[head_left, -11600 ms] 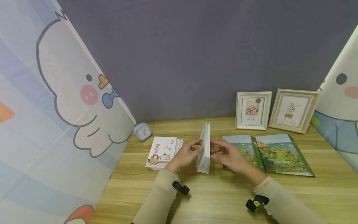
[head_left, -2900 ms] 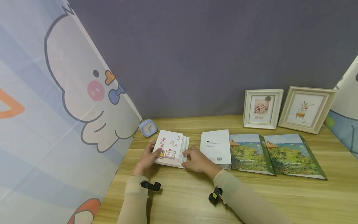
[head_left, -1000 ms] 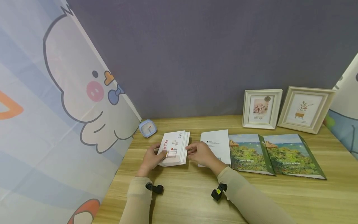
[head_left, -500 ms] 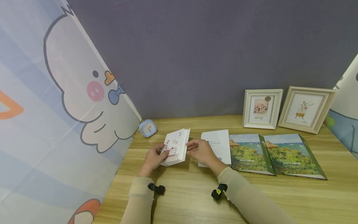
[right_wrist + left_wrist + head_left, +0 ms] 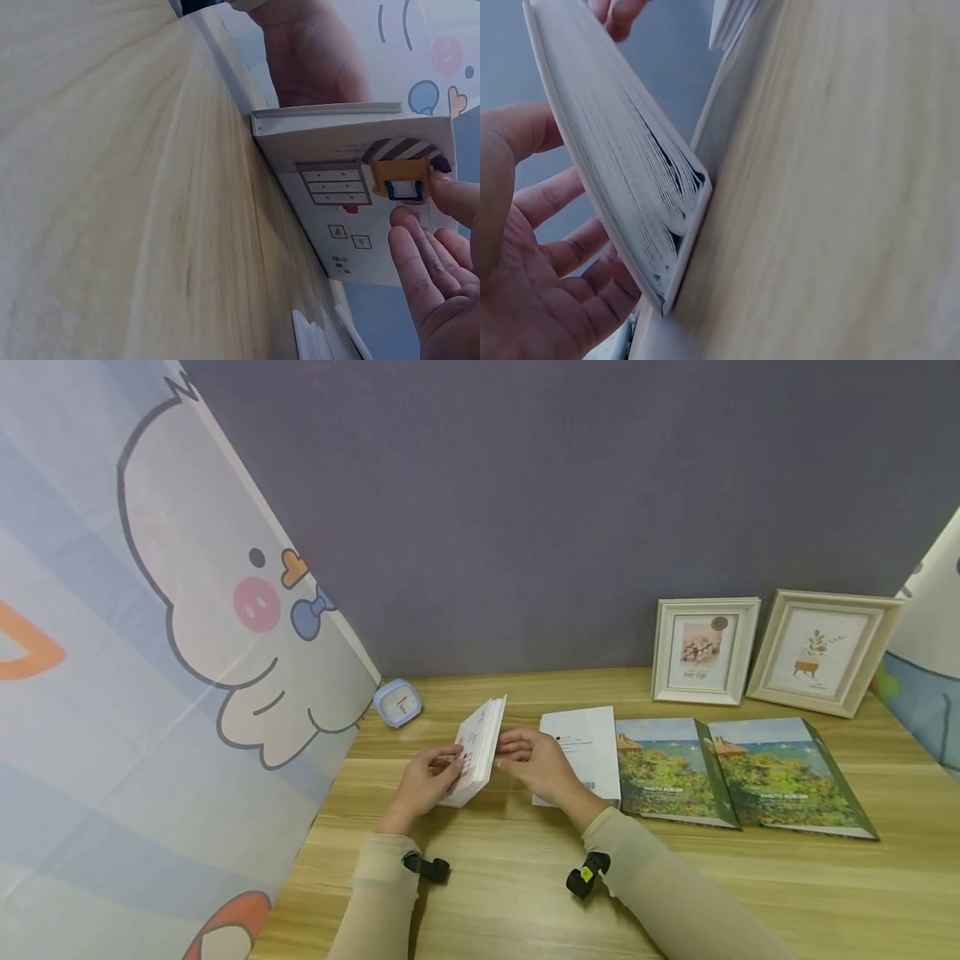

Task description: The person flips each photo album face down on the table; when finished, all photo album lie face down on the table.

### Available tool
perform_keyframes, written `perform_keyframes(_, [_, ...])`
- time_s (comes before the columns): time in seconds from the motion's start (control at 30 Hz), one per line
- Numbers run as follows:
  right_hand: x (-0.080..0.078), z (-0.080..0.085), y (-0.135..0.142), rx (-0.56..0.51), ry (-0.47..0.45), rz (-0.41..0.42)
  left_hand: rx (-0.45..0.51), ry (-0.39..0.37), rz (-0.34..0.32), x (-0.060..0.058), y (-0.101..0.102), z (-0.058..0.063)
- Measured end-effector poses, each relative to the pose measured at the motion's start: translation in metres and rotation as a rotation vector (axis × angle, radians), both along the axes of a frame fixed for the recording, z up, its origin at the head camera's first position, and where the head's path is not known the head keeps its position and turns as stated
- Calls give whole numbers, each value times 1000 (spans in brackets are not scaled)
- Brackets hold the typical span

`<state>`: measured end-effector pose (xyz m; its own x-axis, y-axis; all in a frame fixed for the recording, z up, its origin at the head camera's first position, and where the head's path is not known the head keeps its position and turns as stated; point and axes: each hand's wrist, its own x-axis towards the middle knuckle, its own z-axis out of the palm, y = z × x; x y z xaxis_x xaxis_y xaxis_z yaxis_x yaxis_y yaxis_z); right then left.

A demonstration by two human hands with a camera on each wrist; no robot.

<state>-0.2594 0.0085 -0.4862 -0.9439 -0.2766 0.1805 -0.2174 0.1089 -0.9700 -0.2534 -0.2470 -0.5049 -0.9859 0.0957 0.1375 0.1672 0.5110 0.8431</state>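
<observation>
A thick white album (image 5: 476, 747) with drawn furniture on its cover stands tilted on its spine on the table, leaning left. My left hand (image 5: 423, 781) supports the left cover with thumb and fingertips; in the left wrist view, loosely extended left fingers (image 5: 577, 244) lie along that cover and the page ends show. From the other side, my right hand (image 5: 540, 764) reaches to the right cover. The right wrist view shows a cover with drawers, a chair and a striped rug, and the right thumb (image 5: 454, 196) against it, fingers close by.
Right of the hands lies another white album (image 5: 581, 752), back cover up. Two green photo albums (image 5: 663, 768) lie beside it. Two picture frames (image 5: 705, 652) stand at the back right. A blue clock (image 5: 398, 702) sits at the back left, on the wooden table (image 5: 510, 893).
The white album lay flat, its left edge in my left hand; it has tilted up onto its spine. Earlier, another white album was held upright and then laid beside the green ones.
</observation>
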Motion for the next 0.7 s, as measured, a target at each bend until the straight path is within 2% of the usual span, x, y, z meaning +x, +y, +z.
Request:
perform_keyframes(0.13, [1,-2,-2,29,26,16,40,1,-20,-1,4,1])
perform_keyframes(0.3, [4,0,-3,40,56,42,100,-45,-63,1,8,7])
perform_keyframes(0.4, [4,0,-3,52,63,50,140,-62,-83,2,9,6])
perform_keyframes(0.7, [6,3,-2,73,81,68,246,-71,-210,1,11,5])
